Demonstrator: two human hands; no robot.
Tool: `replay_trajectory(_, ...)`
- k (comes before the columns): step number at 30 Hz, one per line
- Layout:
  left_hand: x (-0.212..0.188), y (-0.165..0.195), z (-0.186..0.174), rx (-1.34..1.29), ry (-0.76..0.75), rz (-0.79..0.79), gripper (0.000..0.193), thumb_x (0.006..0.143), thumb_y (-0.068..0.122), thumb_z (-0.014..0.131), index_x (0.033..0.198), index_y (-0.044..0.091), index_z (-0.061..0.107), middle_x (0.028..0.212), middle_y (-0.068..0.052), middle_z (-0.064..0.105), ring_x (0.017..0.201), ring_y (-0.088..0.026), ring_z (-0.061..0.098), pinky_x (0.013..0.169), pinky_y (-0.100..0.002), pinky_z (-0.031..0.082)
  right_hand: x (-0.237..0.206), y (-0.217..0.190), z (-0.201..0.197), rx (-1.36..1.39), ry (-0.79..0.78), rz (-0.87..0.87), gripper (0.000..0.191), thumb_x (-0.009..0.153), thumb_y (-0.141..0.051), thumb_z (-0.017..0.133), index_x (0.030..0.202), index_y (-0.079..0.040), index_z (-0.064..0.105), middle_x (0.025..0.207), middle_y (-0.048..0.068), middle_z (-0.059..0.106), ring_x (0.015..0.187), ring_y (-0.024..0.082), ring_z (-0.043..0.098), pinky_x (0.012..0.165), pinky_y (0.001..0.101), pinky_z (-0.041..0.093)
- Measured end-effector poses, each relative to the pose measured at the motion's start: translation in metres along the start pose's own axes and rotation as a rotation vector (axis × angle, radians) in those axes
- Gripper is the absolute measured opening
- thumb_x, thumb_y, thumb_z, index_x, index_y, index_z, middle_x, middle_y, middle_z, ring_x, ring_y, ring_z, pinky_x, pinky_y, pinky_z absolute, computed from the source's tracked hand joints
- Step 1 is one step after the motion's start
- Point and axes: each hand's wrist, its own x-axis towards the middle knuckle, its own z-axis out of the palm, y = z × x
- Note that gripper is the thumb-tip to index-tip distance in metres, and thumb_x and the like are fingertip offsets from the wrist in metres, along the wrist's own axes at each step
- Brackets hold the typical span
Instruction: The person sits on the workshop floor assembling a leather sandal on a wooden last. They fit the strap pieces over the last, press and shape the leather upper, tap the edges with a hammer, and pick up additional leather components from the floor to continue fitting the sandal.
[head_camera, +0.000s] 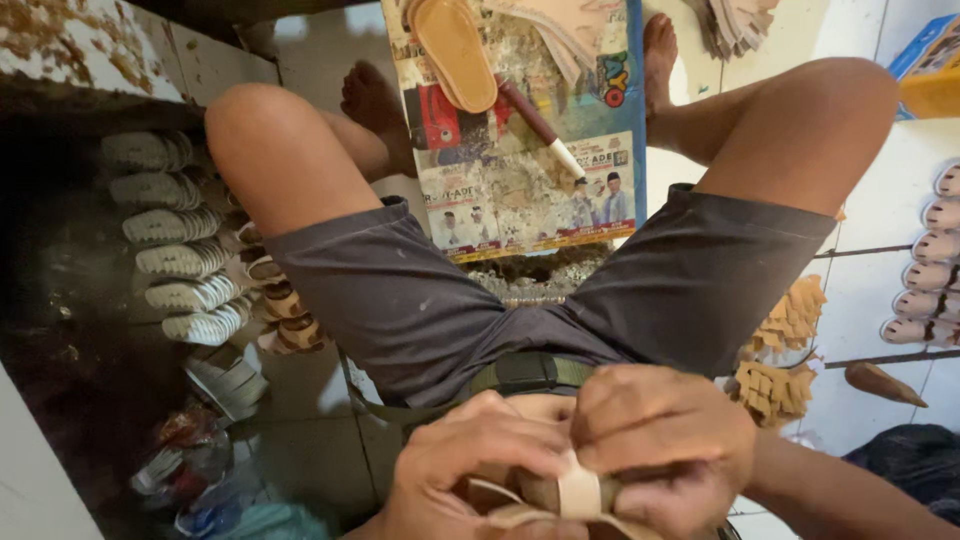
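Observation:
Low in the head view, both my hands close around one tan sandal piece with a pale strap (578, 494). My left hand (480, 465) grips its left side, thumb over the strap. My right hand (665, 445) pinches the strap from the right. The piece is held close to my body, above my lap in dark grey shorts (420, 300). Most of the sandal piece is hidden by my fingers.
A printed board (530, 190) lies on the tiled floor between my knees, with a tan sole (455, 50) and a brush (540, 125) on it. Rows of white soles (180, 260) stand at left, pale shoe parts (925, 270) at right, tan cut pieces (785, 350) by my right thigh.

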Motion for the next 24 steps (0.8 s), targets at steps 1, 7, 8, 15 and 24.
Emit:
replay_trajectory(1,-0.001,0.003,-0.001,0.048,-0.051,0.005,0.029,0.087,0.008,0.088,0.109,0.001,0.072,0.111,-0.013,0.076,0.116,-0.025,0.072,0.114,-0.045,0.057,-0.005,-0.002,0.004,-0.007,-0.003,0.014,0.018,0.092,-0.01,0.071,0.101,0.005,0.072,0.095,0.017,0.07,0.081,0.032,0.071,0.074,0.044,0.06)
replay_trajectory(7,-0.006,0.01,-0.011,0.205,-0.193,-0.079,0.027,0.087,0.013,0.085,0.106,0.005,0.069,0.122,-0.012,0.074,0.119,-0.028,0.07,0.114,-0.045,0.053,-0.026,0.0,0.012,0.057,-0.053,0.109,0.024,0.1,-0.025,0.072,0.109,-0.003,0.071,0.099,0.009,0.066,0.087,0.025,0.064,0.081,0.0368,0.054)
replay_trajectory(8,-0.006,0.008,-0.01,0.197,-0.178,-0.143,0.03,0.085,0.015,0.087,0.107,0.005,0.069,0.126,-0.012,0.072,0.115,-0.026,0.069,0.106,-0.041,0.053,-0.027,0.002,0.01,0.1,-0.05,0.192,0.028,0.101,-0.028,0.072,0.111,-0.002,0.07,0.103,0.01,0.066,0.09,0.025,0.064,0.083,0.0367,0.053)
replay_trajectory(15,-0.002,-0.013,-0.007,0.023,0.049,-0.289,0.044,0.086,0.01,0.085,0.125,0.001,0.066,0.118,-0.006,0.071,0.108,-0.01,0.066,0.095,-0.028,0.054,-0.032,0.024,0.01,0.711,0.304,0.628,0.064,0.091,-0.047,0.078,0.128,0.003,0.063,0.109,0.014,0.063,0.1,0.025,0.06,0.088,0.0363,0.048)
replay_trajectory(24,-0.022,-0.037,-0.009,-0.268,0.407,-0.571,0.043,0.076,0.001,0.083,0.116,-0.008,0.071,0.096,-0.011,0.077,0.085,-0.013,0.07,0.077,-0.029,0.056,-0.038,0.033,0.013,0.549,0.391,0.763,0.048,0.085,-0.028,0.086,0.114,0.006,0.07,0.111,0.011,0.067,0.099,0.018,0.066,0.087,0.0343,0.054)
